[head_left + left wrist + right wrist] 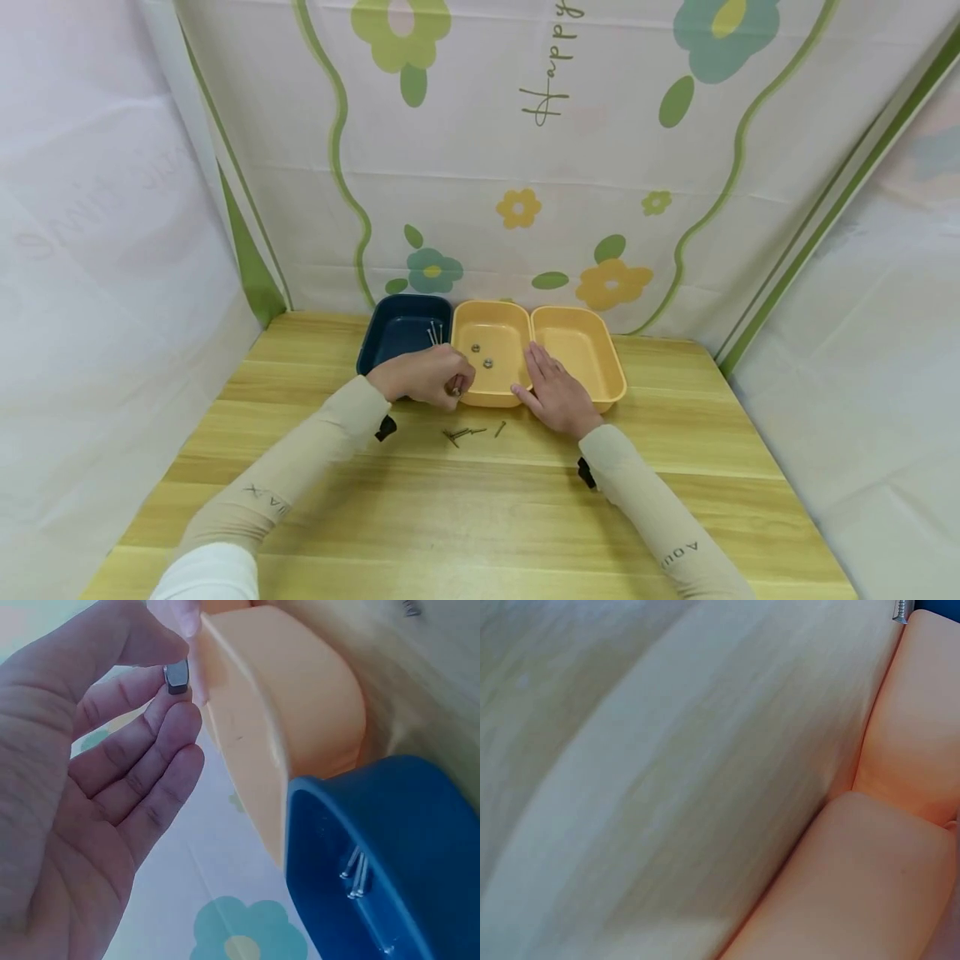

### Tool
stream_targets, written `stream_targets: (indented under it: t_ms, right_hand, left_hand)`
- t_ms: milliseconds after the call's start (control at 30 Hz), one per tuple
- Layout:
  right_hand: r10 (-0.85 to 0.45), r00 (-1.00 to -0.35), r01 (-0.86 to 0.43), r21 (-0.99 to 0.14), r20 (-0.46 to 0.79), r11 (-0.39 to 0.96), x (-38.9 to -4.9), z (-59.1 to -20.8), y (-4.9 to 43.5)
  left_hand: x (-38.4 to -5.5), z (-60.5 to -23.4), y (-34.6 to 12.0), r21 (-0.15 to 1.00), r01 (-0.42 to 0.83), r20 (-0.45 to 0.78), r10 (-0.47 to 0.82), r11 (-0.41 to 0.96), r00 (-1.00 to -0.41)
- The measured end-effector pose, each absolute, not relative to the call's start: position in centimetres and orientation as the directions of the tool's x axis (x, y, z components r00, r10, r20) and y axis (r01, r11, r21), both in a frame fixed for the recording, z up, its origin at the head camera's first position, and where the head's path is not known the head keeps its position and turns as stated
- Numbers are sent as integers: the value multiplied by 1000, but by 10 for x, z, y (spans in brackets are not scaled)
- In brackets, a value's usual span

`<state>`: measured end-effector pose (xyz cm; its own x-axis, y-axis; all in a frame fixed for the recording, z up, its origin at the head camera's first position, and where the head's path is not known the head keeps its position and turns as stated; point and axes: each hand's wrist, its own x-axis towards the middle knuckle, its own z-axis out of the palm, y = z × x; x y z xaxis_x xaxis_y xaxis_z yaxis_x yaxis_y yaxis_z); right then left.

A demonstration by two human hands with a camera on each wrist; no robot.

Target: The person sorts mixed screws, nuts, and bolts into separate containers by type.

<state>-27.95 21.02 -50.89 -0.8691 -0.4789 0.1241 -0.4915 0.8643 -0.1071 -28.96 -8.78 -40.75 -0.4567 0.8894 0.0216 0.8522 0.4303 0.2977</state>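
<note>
Head: left hand pinches a nut at left yellow tray's near-left corner; two more nuts inside. Right hand flat, fingers straight, on rim by right yellow tray. Loose screws on table in front.
Left wrist: nut between thumb and fingers, blue tray with long screws alongside.
Right wrist: tray walls, table; can't tell grip here.

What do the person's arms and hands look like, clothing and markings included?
The left hand and right hand wear no gloves. The left sleeve and right sleeve are beige with dark lettering; white fabric shows at the left one's upper end. A small black piece shows at each wrist.
</note>
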Motion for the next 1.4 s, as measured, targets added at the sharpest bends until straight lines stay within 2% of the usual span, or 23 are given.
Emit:
stream_targets:
  t_ms: [400, 767, 1033, 1400]
  right_hand:
    - [-471, -875, -482, -117, 110, 868, -279, -508, 211]
    - [-467, -878, -477, -110, 102, 872, -280, -509, 211]
    - [-464, -881, -472, -125, 88, 873, -278, -508, 208]
    - [-457, -884, -465, -95, 94, 880, -279, -509, 210]
  left_hand:
    - [-316, -403, -75, 244, 838, 50, 857, 488, -513]
    - [-329, -404, -65, 275, 799, 55, 820, 535, -569]
    - [-329, -412, -65, 233, 736, -2, 757, 636, -654]
    - [-315, -405, -80, 216, 744, 26, 758, 632, -652]
